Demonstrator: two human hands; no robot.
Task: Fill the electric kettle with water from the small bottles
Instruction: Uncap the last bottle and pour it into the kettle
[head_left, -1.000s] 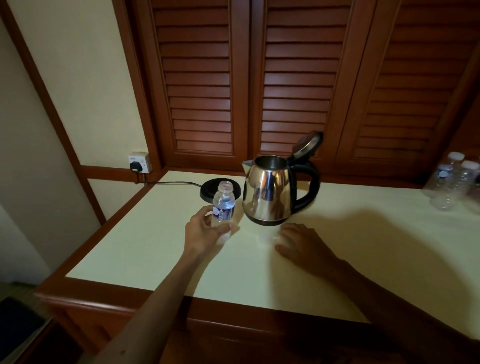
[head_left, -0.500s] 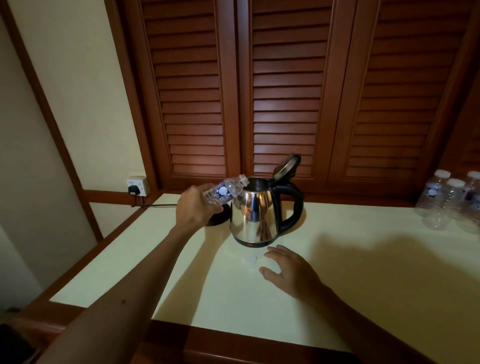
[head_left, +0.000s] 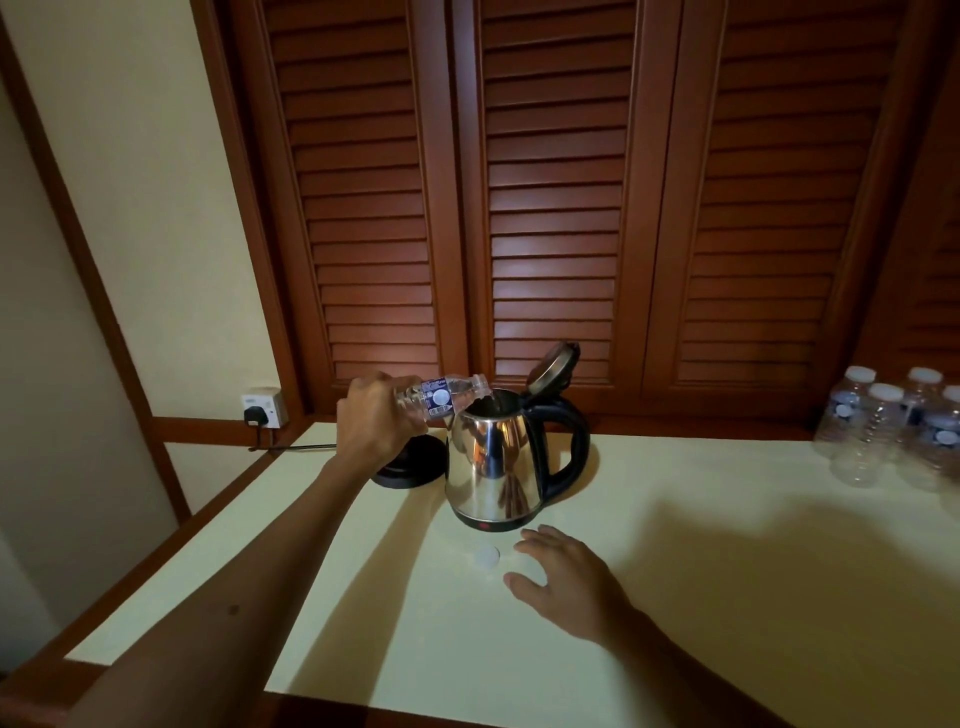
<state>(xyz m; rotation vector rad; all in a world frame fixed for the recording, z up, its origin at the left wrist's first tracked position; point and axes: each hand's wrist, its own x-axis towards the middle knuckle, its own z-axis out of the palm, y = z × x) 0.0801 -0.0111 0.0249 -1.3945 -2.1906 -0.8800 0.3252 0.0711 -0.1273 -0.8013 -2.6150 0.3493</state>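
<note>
L hand (head_left: 376, 415) grips water bottle (head_left: 441, 396), tipped over steel kettle (head_left: 496, 457) mouth.
R hand (head_left: 563, 574) open, fingers relaxed, bottle cap (head_left: 487, 556) at its 9 o'clock; L fingers hidden, stream hard to see.

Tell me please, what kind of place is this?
Probably a hotel room. An electric kettle stands on a wooden counter beside a cluster of small water bottles, with louvered wooden doors behind, like a guest tea corner.

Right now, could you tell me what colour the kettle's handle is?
Black, clearest in the head view: the kettle's handle beside its shiny steel body.
</note>
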